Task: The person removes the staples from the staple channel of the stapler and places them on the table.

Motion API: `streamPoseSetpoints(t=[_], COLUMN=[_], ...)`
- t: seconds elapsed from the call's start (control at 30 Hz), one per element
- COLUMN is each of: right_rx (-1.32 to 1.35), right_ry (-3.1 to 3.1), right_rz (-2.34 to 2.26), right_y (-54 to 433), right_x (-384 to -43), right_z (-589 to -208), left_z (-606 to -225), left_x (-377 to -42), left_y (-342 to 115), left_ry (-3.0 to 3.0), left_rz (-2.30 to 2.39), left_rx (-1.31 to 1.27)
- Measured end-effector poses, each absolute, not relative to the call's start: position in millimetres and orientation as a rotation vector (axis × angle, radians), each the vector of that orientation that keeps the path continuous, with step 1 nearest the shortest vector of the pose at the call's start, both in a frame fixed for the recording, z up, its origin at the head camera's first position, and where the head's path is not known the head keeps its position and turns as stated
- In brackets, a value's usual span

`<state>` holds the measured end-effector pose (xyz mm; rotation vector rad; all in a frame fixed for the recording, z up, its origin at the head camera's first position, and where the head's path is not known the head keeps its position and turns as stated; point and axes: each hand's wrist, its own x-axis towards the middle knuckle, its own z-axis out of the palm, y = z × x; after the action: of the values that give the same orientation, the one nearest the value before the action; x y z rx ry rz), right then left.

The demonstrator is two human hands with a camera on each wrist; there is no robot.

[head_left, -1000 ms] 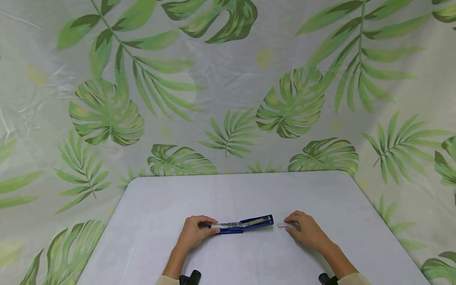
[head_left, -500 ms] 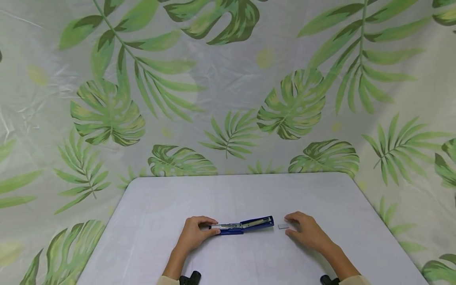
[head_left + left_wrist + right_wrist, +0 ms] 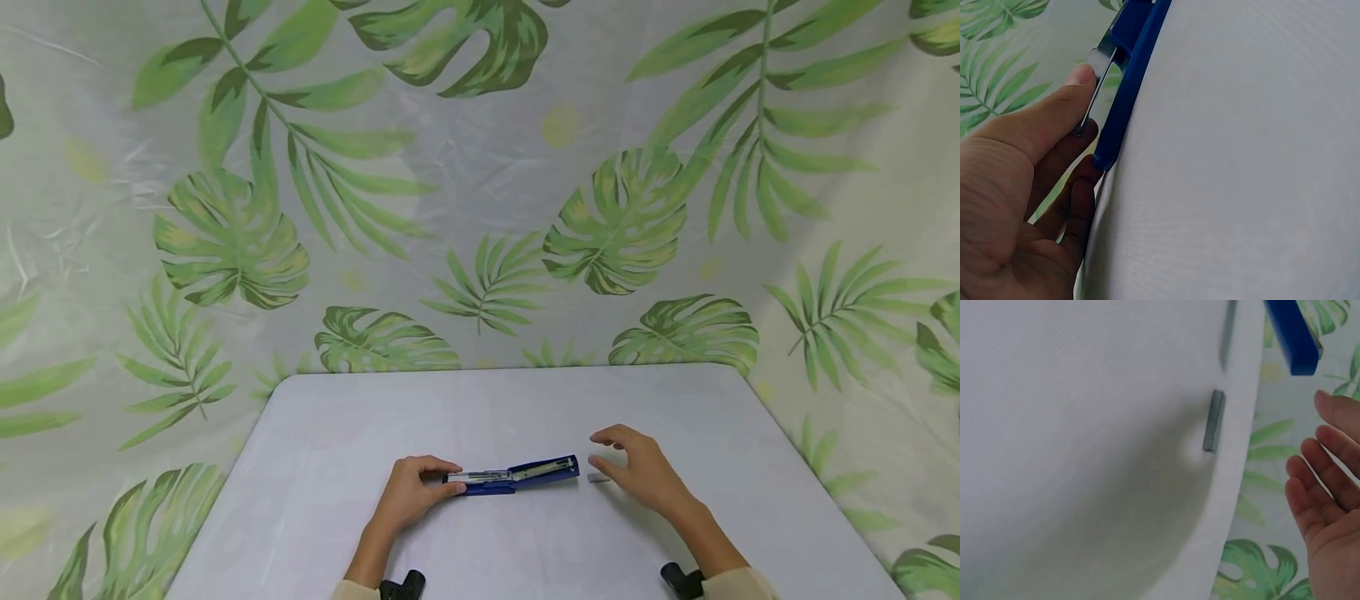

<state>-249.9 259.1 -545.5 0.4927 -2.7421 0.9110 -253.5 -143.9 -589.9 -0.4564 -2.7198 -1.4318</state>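
Note:
A blue stapler [image 3: 543, 472] lies opened out on the table, its top arm swung over to the right and its metal staple tray exposed. My left hand [image 3: 411, 495] pinches the left end of that tray between thumb and fingers; the left wrist view shows the thumb [image 3: 1079, 78] on the metal and the blue base [image 3: 1124, 109] beside it. Just right of the stapler, a small grey strip of staples [image 3: 1213, 422] rests on the white cloth. My right hand [image 3: 649, 475] hovers close above the strip, fingers apart and holding nothing, partly covering it in the head view.
The white-covered table [image 3: 360, 417] has rounded far corners. A leaf-patterned curtain [image 3: 480, 192] hangs directly behind it. Black camera mounts sit on both wrists, the left mount [image 3: 402, 585] near the front.
My right hand has let go of the staple strip, spread its fingers and lifted up and slightly away. The strip now lies on the table. My left hand keeps its hold on the stapler.

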Motion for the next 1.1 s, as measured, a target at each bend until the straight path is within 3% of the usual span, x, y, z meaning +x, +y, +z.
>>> streamPoseSetpoints(t=[0.63, 1.1], right_rx=[0.545, 0.701], right_ry=[-2.691, -2.699], right_rz=[1.020, 1.046], right_y=[190.4, 140.2], right_x=[-259.0, -259.8], right_z=[-524.2, -537.3], left_z=[-593.8, -593.3], left_x=[-254.6, -254.1], left_y=[-144.2, -143.2], left_ry=[-2.693, -2.668], left_rz=[-1.463, -1.479], left_rx=[-0.436, -0.431])
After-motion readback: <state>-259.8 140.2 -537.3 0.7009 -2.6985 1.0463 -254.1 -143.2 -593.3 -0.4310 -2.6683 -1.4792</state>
